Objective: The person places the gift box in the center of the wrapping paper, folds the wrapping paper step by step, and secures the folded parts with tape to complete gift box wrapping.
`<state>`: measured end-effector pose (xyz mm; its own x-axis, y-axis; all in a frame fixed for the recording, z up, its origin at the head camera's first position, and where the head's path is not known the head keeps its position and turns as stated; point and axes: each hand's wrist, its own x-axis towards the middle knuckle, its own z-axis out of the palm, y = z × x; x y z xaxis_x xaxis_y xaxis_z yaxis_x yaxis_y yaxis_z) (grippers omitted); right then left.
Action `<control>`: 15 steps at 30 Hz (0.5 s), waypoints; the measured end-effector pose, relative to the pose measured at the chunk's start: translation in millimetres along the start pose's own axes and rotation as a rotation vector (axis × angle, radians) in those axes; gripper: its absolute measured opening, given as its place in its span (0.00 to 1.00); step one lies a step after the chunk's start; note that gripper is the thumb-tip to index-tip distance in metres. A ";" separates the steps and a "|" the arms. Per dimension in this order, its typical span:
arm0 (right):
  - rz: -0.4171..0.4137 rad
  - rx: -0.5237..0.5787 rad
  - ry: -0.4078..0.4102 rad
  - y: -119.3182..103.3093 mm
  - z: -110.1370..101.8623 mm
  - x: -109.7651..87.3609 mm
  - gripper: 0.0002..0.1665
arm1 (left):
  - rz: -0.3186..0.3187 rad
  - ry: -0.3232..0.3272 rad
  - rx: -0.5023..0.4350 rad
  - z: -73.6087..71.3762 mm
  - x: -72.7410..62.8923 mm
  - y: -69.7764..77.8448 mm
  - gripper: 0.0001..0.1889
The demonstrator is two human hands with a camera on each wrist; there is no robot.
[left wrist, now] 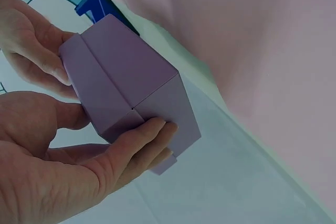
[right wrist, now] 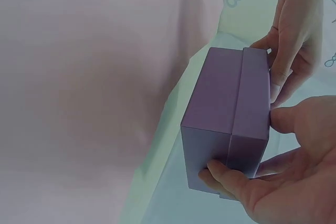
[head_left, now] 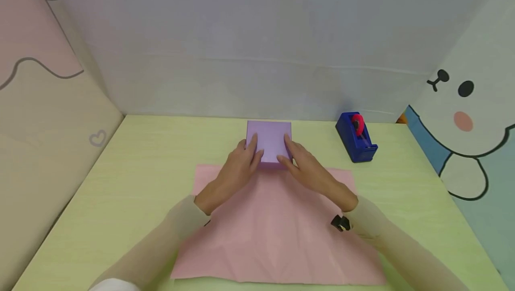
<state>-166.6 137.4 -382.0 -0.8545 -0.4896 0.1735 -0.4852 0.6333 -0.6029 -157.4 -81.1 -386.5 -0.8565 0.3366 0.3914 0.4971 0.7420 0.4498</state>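
A purple lidded box (head_left: 273, 141) is between both hands, near the far edge of a large pink sheet (head_left: 277, 233). At its left side, my left hand (head_left: 237, 166) grips it, thumb on the lid and fingers along the side wall. My right hand (head_left: 307, 168) holds the opposite side in much the same way. In the left wrist view the seam between lid and base of the box (left wrist: 126, 72) shows. The right wrist view shows fingers pressed to an end of the box (right wrist: 226, 93). Whether the box touches the sheet is hard to tell.
A blue tape dispenser (head_left: 356, 139) with a pink-red roll stands at the back right of the pale table (head_left: 132, 183). A white backdrop (head_left: 257, 49) rises behind the table. Patterned panels (head_left: 462, 116) flank it. The sheet reaches toward the table's front.
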 end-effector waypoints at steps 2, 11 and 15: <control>0.004 -0.002 -0.004 -0.4 0.5 -3.0 0.42 | 0.001 -0.002 -0.005 -0.3 -3.0 1.8 0.26; 0.011 -0.012 -0.011 -5.9 -1.0 -17.1 0.42 | 0.004 0.006 -0.016 1.9 -14.2 8.2 0.26; 0.033 -0.005 -0.024 -9.0 -0.9 -22.6 0.43 | -0.008 -0.005 -0.024 1.1 -18.8 11.8 0.27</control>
<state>-143.1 143.3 -379.8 -0.8652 -0.4830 0.1348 -0.4582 0.6523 -0.6038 -135.7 -78.1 -389.4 -0.8613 0.3334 0.3833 0.4929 0.7310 0.4719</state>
